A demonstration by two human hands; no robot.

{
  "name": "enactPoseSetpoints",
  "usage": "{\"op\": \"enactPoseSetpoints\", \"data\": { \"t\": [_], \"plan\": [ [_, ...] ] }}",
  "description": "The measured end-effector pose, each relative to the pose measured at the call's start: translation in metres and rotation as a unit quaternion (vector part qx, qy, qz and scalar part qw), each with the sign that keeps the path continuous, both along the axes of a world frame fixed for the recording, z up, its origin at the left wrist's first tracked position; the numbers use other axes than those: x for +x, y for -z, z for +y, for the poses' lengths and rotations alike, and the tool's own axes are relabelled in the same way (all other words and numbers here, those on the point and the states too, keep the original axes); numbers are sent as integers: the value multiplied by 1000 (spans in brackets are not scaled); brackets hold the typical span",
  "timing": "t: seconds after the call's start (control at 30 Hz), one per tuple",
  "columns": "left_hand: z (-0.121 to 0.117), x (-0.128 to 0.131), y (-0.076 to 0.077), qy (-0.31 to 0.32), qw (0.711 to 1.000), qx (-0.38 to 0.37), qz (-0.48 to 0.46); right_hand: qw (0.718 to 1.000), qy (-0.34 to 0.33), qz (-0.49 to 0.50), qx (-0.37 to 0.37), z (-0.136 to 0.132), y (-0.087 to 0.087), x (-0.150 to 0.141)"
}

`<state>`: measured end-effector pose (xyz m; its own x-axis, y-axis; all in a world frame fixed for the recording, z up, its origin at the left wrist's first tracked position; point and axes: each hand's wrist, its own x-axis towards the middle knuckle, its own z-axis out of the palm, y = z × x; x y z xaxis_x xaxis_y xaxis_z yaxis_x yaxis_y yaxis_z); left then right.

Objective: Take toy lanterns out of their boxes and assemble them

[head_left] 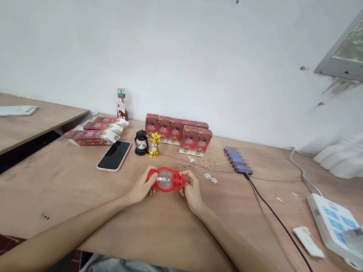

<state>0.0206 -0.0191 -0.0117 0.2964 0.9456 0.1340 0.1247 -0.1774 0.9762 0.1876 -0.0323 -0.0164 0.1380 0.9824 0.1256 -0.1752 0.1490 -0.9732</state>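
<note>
A small red lantern (165, 180) with a clear globe lies sideways between my hands, just above the wooden table. My left hand (143, 186) grips its base end, thumb on top. At the other end, the fingers of my right hand (192, 190) close around its red cap. Beyond my hands, a black lantern (141, 143) and a gold lantern (154, 145) stand upright side by side. Small white plastic pieces (210, 178) and several tiny metal bits lie on the table ahead of my right hand.
Red printed boxes (196, 141) stand in a row near the wall; opened ones (96, 137) lie at the left. A phone (114, 155) rests nearby. Another phone (238, 160) trails a black cable (278, 219) across the right side. A power strip (335, 229) sits far right.
</note>
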Motion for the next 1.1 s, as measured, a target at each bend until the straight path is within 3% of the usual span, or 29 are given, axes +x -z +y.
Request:
{"op": "enactPoseSetpoints", "data": {
  "t": [0.1, 0.23, 0.33, 0.43, 0.53, 0.6, 0.73, 0.9, 1.1],
  "plan": [
    [-1, -2, 0, -29, 999, 23, 35, 1000, 20, -19, 7, 1, 4, 2],
    [0, -4, 0, -103, 990, 67, 74, 991, 107, -62, 56, -1, 7, 6],
    [2, -4, -3, -114, 992, 27, 51, 985, 117, -90, 95, -4, 4, 6],
    [6, -2, -6, -119, 992, -40, -31, 982, 132, -63, 121, 3, -4, 14],
    [10, -1, -10, -133, 983, -79, -95, 965, 226, -18, 132, 22, -8, 45],
    [13, -2, -11, -137, 981, -88, -109, 937, 325, -14, 128, 38, -7, 77],
    [16, -4, -12, -145, 975, -105, -133, 883, 435, -136, 110, 57, 3, 136],
    [15, -4, -13, -142, 973, -113, -145, 861, 437, -242, 95, 59, 9, 163],
    [14, -4, -15, -134, 972, -110, -158, 858, 328, -392, 50, 59, 13, 167]
  ]
}}
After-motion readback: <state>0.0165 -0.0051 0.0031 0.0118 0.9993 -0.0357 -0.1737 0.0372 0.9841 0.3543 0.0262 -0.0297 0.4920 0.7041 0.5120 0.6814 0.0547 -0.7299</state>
